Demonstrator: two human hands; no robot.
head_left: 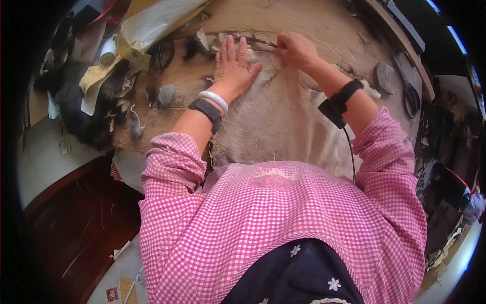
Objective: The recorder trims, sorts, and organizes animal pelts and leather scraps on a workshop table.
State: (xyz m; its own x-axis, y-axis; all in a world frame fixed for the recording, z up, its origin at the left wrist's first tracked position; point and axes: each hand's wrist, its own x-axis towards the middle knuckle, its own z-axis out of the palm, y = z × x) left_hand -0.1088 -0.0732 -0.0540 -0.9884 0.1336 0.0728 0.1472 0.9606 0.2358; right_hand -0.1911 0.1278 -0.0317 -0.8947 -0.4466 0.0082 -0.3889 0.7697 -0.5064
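Observation:
A pale tan hide [263, 121], skin side up, lies across the wooden table [253, 17] and hangs toward my body. My left hand [234, 71] rests flat near its far edge, fingers stretched forward and thumb spread. Just right of it, my right hand [297, 50] is closed in a fist at the same edge. Whatever its fingers grip there is hidden from view. Between and beyond the hands, the hide's border looks dark and ragged, with scraps of fur [195, 44] at its left end.
Dark fur pieces [86, 111] pile up at the left, beside a white cylinder [108, 50] and a pale sheet [157, 20]. Dark-handled scissors [164, 54] and a grey stone [166, 95] lie left of my hands. Another stone [385, 78] and black-handled scissors [411, 96] lie at the right.

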